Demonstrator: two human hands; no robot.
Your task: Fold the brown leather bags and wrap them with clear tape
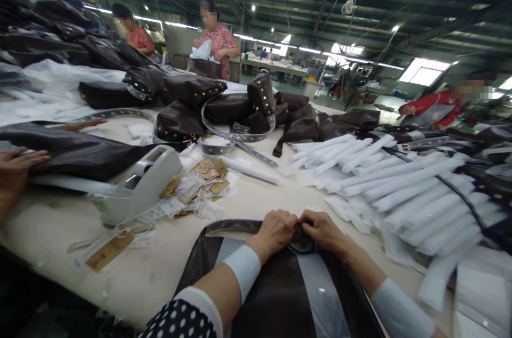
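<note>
A dark brown leather bag (280, 295) lies in front of me, with pale translucent strips along its surface. At its far edge my left hand (276, 232) is closed, fingertips pinched together. My right hand (325, 230) is closed too, its thumb and fingers meeting close to the left fingertips. Between and just below both hands is a dark round loop-like piece (301, 242) on the bag. The exact bit under the fingertips is hidden. White bands wrap both forearms.
Left of me stand a grey tape dispenser (138, 186) and a heap of paper tags (200, 183). Another person's hand (18, 172) rests on a dark bag at far left. White wrapped rolls (400, 183) cover the right; brown bags (224, 109) pile behind. Several people work further back.
</note>
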